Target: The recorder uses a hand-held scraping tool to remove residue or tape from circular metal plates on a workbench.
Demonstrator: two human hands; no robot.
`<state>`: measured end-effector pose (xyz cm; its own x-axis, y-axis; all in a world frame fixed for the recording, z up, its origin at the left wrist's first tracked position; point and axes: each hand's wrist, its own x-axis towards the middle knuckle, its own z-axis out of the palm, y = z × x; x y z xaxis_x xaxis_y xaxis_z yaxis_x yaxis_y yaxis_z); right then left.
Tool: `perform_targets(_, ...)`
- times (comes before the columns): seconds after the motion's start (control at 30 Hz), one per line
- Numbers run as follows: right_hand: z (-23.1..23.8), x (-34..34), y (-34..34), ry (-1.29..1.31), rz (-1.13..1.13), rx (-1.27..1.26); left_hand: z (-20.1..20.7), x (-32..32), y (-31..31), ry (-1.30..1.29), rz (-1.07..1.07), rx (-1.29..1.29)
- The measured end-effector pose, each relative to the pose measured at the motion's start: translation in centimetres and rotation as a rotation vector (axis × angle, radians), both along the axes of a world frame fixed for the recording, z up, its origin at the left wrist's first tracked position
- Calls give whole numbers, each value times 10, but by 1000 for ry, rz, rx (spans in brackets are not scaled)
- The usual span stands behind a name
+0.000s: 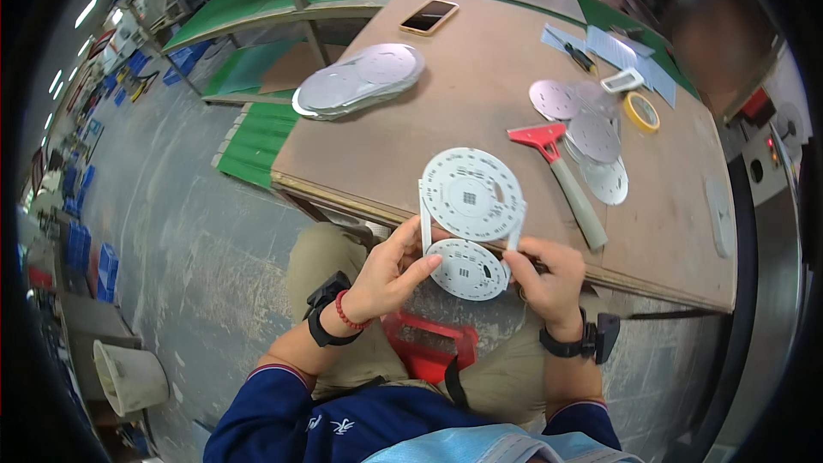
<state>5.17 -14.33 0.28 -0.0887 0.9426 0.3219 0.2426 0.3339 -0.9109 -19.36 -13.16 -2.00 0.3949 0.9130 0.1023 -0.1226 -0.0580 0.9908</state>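
Observation:
I hold a white panel of two round circuit boards [470,221] over my lap, at the near edge of the brown table [480,111]. The larger disc [470,194] is uppermost, the smaller disc [468,268] below it, joined by thin white rails. My left hand [390,273] grips the panel's left side, thumb on the rail and fingers on the smaller disc. Gripping the right side near the lower disc is my right hand [551,279].
A pile of round boards [356,81] lies at the table's left. Loose discs [591,133], a red-headed scraper [561,176], a tape roll [641,111], a phone [429,15] and paper sheets [613,47] lie further back. A grey bucket [129,375] stands on the floor.

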Motion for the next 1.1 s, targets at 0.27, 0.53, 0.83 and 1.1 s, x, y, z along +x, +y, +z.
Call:
perform_targets(0.27, 11, -9, -5, -307, -55, 579, 36, -50, -36, -209, -57, -52)
perform_targets(0.53, -2, -40, -20, -604, 164, 1032, 62, -61, -50, -438, -192, -679)
perform_targets(0.83, 1, -51, -16, -365, 273, 948, 77, -120, -67, -176, 62, -560)
perform_targets(1.1, -11, -45, -7, -361, 208, 866, 151, -203, 30, 219, 262, -127)
